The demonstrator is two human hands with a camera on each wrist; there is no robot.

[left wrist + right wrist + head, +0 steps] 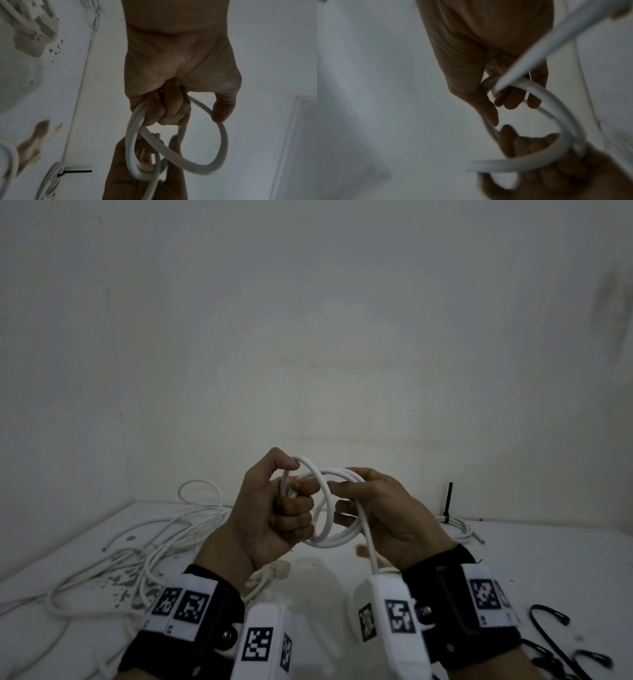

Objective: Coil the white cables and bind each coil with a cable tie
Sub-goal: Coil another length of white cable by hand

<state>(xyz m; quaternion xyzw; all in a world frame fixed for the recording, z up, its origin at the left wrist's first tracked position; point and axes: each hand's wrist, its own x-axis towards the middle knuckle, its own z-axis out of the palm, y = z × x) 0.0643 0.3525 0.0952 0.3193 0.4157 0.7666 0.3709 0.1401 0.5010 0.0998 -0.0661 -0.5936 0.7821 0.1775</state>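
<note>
A white cable coil hangs in the air over the white table, held between both hands. My left hand grips its left side, fingers curled round the loops, thumb on top. My right hand holds the right side with fingers curled round the strands. A loose end of the cable trails down past my right wrist. In the left wrist view my left hand clasps the loops of the coil. The right wrist view shows my right hand wrapped round the cable.
A tangle of loose white cables covers the table's left side. At the back right lies a bound coil with an upright black cable tie. Several black cable ties lie at the front right. White walls close off the back and left.
</note>
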